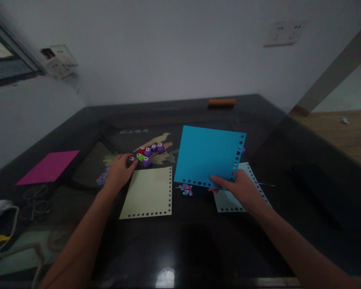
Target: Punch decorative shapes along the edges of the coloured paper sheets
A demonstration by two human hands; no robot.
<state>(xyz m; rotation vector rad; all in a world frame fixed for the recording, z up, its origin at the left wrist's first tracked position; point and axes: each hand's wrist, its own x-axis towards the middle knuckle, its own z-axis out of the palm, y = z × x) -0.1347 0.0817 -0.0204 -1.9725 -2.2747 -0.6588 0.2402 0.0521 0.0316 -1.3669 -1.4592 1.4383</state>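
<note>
In my right hand [233,186] is a blue sheet of paper [209,154], pinched at its lower right corner and raised off the table. Small shaped holes run along its right and bottom edges. My left hand [120,170] has its thumb and fingers around a small purple craft punch [132,159] at the left end of a cluster. Other punches stand beside it: a green one [140,157], a red one [142,149] and several purple ones [148,152]. A pale yellow sheet [150,190] with punched edges lies between my hands. Partly hidden under my right hand is a pale blue punched sheet [228,200].
Punched paper bits lie in one pile [186,189] below the blue sheet and another [101,178] by my left wrist. A magenta sheet [49,167] and scissors [36,202] are at left. An orange-brown cylinder [222,102] lies at the dark table's [192,249] back.
</note>
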